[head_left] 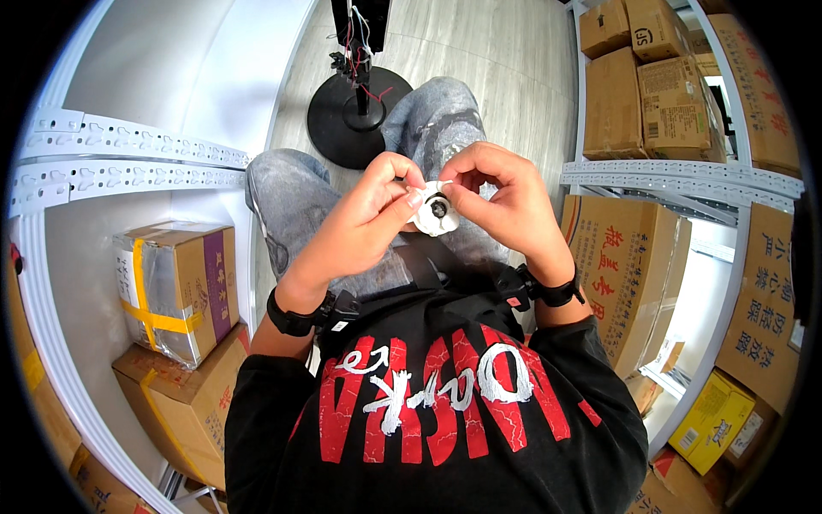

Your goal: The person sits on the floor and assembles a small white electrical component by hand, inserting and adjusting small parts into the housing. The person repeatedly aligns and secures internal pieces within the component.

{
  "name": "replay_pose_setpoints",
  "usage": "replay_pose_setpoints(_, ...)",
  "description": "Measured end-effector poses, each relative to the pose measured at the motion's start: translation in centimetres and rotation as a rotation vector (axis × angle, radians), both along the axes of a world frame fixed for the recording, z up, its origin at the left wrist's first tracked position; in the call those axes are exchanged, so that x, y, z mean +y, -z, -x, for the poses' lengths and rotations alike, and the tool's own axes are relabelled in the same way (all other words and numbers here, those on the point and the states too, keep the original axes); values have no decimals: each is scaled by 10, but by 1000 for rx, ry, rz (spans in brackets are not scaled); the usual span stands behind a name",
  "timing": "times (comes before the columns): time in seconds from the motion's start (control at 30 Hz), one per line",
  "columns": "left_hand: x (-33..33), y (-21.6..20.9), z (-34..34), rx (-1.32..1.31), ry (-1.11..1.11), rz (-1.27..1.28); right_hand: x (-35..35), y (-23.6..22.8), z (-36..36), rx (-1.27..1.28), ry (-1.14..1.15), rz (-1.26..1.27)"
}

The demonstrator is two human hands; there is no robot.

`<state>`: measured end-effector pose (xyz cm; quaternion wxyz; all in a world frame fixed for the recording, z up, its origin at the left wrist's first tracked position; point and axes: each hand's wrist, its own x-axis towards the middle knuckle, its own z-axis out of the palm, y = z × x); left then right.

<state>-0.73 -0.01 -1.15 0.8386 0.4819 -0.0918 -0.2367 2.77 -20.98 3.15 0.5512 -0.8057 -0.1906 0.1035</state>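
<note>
Above my lap I hold a small round white part (438, 223) with a dark round centre, its exact kind too small to make out. My left hand (364, 218) pinches its left side between thumb and fingers. At its upper right edge, the thumb and forefinger of my right hand (505, 201) are pressed together, next to a thin pale strip or rim. Whether that strip belongs to the white part I cannot tell. Both hands meet over it, and my fingers cover some of its edge.
Beyond my knees stands a black round base (330, 128) with a post and loose wires. White metal shelving (128, 137) flanks me on the left, with taped cartons (210, 291). On the right, another rack (651, 176) carries cardboard boxes (612, 103) and a yellow box (711, 420).
</note>
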Motion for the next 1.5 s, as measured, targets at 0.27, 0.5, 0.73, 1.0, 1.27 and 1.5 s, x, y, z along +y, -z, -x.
replay_pose_setpoints(0.27,1,-5,-1,59,18,-52,0,-4,2,-60,12,119)
replay_pose_setpoints(0.5,0,-5,-3,110,0,-50,2,-3,0,-190,35,129)
replay_pose_setpoints(0.73,1,1,-5,95,-42,-24,-3,-3,7,-136,-6,27)
replay_pose_setpoints(1.0,1,2,-6,104,-45,-26,3,-6,11,-280,-47,136)
replay_pose_setpoints(1.27,1,-2,-6,155,-69,-41,2,-6,14,-360,-57,207)
replay_pose_setpoints(1.5,0,2,-4,115,-60,-22,4,-5,15,-473,-38,304)
